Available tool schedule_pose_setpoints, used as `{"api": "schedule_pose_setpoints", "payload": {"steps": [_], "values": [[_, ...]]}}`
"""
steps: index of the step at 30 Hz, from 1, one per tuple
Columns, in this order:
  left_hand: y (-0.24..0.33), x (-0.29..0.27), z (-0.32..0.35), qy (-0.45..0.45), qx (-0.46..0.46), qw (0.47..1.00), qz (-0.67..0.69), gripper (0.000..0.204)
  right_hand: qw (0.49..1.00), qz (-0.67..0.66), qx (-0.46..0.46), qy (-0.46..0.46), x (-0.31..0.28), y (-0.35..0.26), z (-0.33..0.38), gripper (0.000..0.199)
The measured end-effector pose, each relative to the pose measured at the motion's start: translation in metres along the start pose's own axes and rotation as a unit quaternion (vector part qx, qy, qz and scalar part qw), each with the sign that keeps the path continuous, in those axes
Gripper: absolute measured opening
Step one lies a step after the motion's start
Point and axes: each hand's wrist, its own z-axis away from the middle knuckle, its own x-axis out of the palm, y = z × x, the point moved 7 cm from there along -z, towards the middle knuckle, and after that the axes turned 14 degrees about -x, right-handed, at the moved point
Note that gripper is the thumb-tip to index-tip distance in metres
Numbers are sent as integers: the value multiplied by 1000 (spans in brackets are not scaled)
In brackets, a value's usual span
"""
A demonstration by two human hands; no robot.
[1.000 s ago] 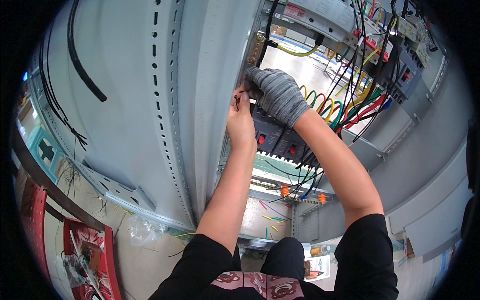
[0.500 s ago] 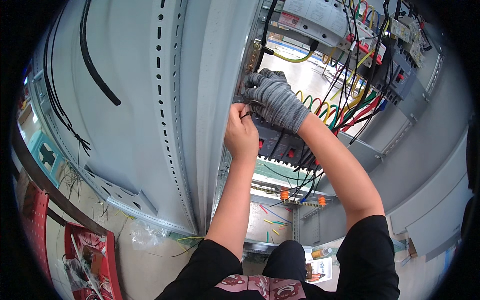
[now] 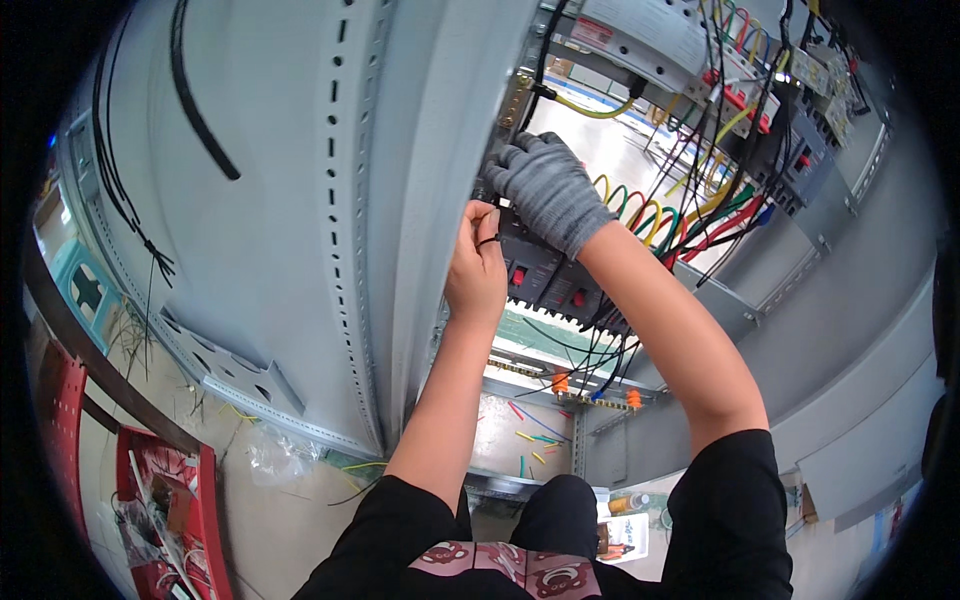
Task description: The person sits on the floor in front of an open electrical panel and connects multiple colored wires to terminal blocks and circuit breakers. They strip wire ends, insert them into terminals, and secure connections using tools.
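Head view: a black cable tie (image 3: pixel 488 240) is pinched in the grip of the bare left hand (image 3: pixel 477 272), just left of the black breakers (image 3: pixel 545 275); the gloved right hand (image 3: pixel 545 190) is laid above the breakers, fingers curled toward the cabinet edge, its grip hidden so its state cannot be told; coloured wires (image 3: pixel 690 215) are looped right of the breakers; a red bin (image 3: pixel 160 500) is seen far below-left.
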Motion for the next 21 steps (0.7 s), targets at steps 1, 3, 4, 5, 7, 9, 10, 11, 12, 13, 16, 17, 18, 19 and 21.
{"api": "schedule_pose_setpoints", "payload": {"steps": [1, 3, 4, 5, 7, 9, 10, 11, 12, 13, 16, 17, 18, 19, 21], "values": [[-3, -1, -1, 1, 13, 1000, -21, 15, 1000, -1, 7, -5, 1, -1, 2, 17], [-10, 1, -2, -3, 21, 998, -57, 18, 998, -25, 17, 46, -5, 3, 4, 16], [-13, 5, -4, -7, 16, 997, -71, 20, 998, -44, 26, 48, -5, 7, 4, 18], [-18, 8, -5, -13, 11, 996, -85, 21, 996, -64, 36, 49, -3, 8, 4, 20], [-21, 10, -13, -16, -24, 997, -77, 20, 996, -76, 12, 52, -2, 9, 0, 19], [-24, 13, -15, -49, -76, 994, -68, 19, 994, -94, 9, 60, 1, 11, -2, 19], [-26, 16, -14, -53, -81, 992, -81, 19, 992, -105, 17, 65, 3, 12, -4, 20], [-29, 19, -13, -57, -85, 990, -93, 18, 990, -116, 26, 71, 4, 12, -5, 22], [-29, 21, -17, -59, -86, 989, -108, 18, 991, -114, 20, 69, 2, 12, -8, 24], [-30, 22, -18, -67, -94, 988, -101, 18, 992, -110, 16, 57, 2, 10, -9, 24], [-27, 18, -15, -88, -116, 987, -72, 20, 990, -131, 0, 49, 1, 10, -9, 22], [-25, 21, -17, -100, -120, 985, -76, 19, 988, -139, 1, 62, 0, 14, -5, 22], [-27, 17, -15, -111, -127, 982, -89, 19, 988, -141, 9, 61, -4, 12, -4, 22], [-27, 14, -13, -122, -136, 978, -101, 19, 988, -142, 16, 61, -7, 12, -4, 22], [-29, 7, -5, -117, -133, 975, -132, 17, 989, -124, 10, 80, -8, 13, 1, 18]]}}
